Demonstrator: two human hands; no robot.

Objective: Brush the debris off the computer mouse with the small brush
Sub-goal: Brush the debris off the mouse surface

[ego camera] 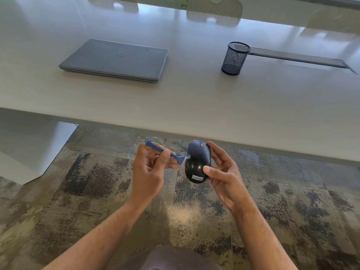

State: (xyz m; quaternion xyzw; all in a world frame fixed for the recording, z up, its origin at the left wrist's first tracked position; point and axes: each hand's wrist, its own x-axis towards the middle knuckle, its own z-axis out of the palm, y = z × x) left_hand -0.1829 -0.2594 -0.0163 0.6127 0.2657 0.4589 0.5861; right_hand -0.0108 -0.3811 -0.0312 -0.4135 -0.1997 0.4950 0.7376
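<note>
A black computer mouse [197, 160] with a white label near its rear is held in the air below the table's front edge, over the carpet. My right hand [224, 175] grips it from the right, thumb on its top and fingers behind. My left hand [151, 171] pinches a small blue brush [175, 157] by its thin handle. The pale bristles touch the mouse's left side. The handle's far end sticks out up and left past my fingers.
A closed grey laptop [116, 60] lies on the light table [185, 98] at the back left. A dark mesh pen cup [235, 58] stands at the back right beside a grey cable slot [296, 57]. Patterned carpet [87, 191] lies beneath my hands.
</note>
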